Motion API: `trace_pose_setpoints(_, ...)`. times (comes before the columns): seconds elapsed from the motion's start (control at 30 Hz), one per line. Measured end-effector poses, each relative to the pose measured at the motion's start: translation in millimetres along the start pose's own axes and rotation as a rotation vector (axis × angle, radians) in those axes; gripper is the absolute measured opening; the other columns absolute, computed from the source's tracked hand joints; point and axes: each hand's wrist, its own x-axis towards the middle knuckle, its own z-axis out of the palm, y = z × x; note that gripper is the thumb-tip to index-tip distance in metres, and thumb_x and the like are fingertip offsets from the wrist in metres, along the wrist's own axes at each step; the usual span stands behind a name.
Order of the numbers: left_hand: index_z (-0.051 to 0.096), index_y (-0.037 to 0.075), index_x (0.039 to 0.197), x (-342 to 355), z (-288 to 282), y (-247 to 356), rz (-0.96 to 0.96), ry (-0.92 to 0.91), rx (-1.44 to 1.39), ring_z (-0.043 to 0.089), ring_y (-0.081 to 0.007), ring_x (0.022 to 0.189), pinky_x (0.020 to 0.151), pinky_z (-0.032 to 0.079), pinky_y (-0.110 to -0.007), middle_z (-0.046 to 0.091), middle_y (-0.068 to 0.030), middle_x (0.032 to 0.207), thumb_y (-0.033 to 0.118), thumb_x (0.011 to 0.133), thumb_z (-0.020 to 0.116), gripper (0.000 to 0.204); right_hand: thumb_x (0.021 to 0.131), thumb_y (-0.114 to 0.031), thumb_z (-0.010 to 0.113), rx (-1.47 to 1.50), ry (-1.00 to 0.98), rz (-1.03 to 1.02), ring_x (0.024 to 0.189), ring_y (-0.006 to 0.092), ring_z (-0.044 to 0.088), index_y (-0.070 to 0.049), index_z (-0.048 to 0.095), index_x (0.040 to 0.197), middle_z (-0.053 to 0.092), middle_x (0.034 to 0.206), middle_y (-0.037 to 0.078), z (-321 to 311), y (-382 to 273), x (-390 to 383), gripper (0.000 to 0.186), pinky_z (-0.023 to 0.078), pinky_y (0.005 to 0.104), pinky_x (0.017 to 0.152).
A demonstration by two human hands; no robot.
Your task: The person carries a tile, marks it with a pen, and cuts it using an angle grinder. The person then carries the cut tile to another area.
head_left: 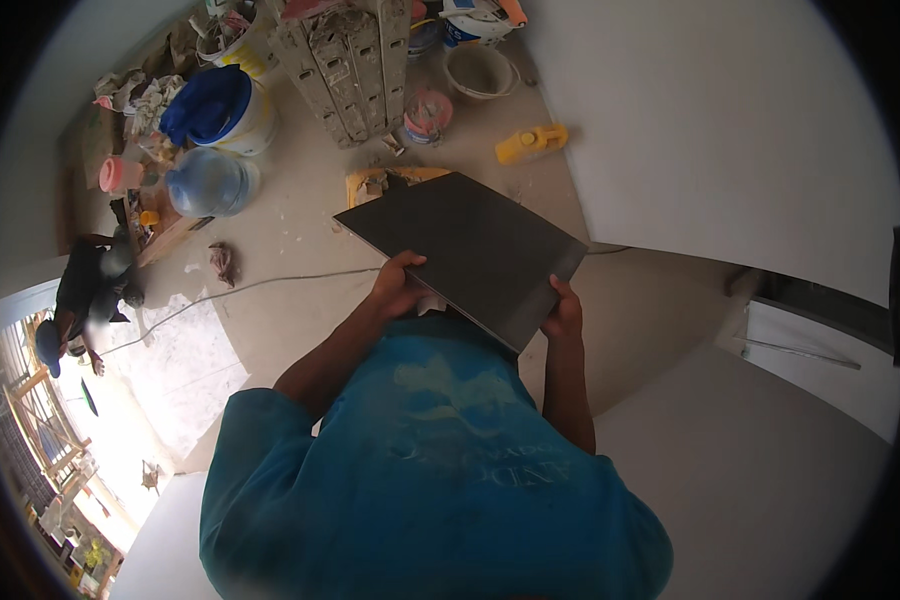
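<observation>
A large dark grey tile [470,250] is held up in front of my body, tilted, with its smooth face showing. My left hand [398,285] grips its near left edge, the thumb lying on top and the other fingers mostly hidden beneath. At the opposite edge, my right hand [564,307] holds the tile the same way, thumb along the rim. Just beyond the tile's far side lies a yellow thing [370,185] on the floor, partly covered by it.
A dusty stepladder [345,75] stands ahead among buckets. At the left are a white bucket with blue cloth [215,105] and a clear water jug [213,183]. A yellow bottle [532,144] lies by the right wall. A cable [270,283] crosses the floor. Another person [85,290] is near the doorway.
</observation>
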Motion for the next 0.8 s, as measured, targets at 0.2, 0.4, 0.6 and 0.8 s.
trace_pose_setpoints(0.2, 0.042, 0.0, 0.128, 71.1, 39.9, 16.7, -0.042, 0.011, -0.192, 0.054, -0.0289, 0.113, 0.099, 0.044, -0.047, 0.054, -0.0153, 0.122, 0.015, 0.086, 0.055, 0.045, 0.09, -0.009, 0.055, -0.184, 0.032, -0.249, 0.119, 0.0316, 0.051, -0.003, 0.037, 0.138, 0.05, 0.131, 0.015, 45.6, -65.8, 33.5, 0.052, 0.042, 0.046, 0.103)
trace_pose_setpoints(0.4, 0.039, 0.002, 0.132, 185.2, 64.0, 43.6, 0.065, 0.214, -0.243, 0.05, -0.0304, 0.118, 0.102, 0.038, -0.047, 0.051, -0.0139, 0.129, 0.014, 0.087, 0.054, 0.05, 0.086, -0.003, 0.058, -0.253, 0.052, -0.291, 0.12, 0.0285, 0.051, -0.004, 0.04, 0.134, 0.051, 0.129, 0.012, 88.3, -128.1, 135.9, 0.052, 0.043, 0.0434, 0.102)
trace_pose_setpoints(0.6, 0.038, 0.003, 0.133, 317.8, 86.6, 66.1, 0.033, 0.298, -0.295, 0.05, -0.0305, 0.118, 0.102, 0.037, -0.047, 0.05, -0.0124, 0.128, 0.011, 0.081, 0.053, 0.055, 0.084, -0.002, 0.063, -0.332, -0.04, -0.172, 0.125, 0.0284, 0.046, -0.007, 0.032, 0.143, 0.047, 0.134, 0.01, 92.2, -214.7, 294.9, 0.067, 0.038, 0.0445, 0.106)
trace_pose_setpoints(0.8, 0.047, 0.004, 0.119, 434.8, 99.5, 104.7, 0.067, 0.43, -0.399, 0.055, -0.0312, 0.11, 0.094, 0.045, -0.046, 0.055, -0.0133, 0.119, 0.009, 0.077, 0.053, 0.043, 0.085, -0.006, 0.065, -0.426, -0.085, 0.032, 0.129, 0.025, 0.042, -0.008, 0.03, 0.145, 0.043, 0.14, 0.008, 104.1, -271.4, 464.3, 0.07, 0.037, 0.041, 0.106)
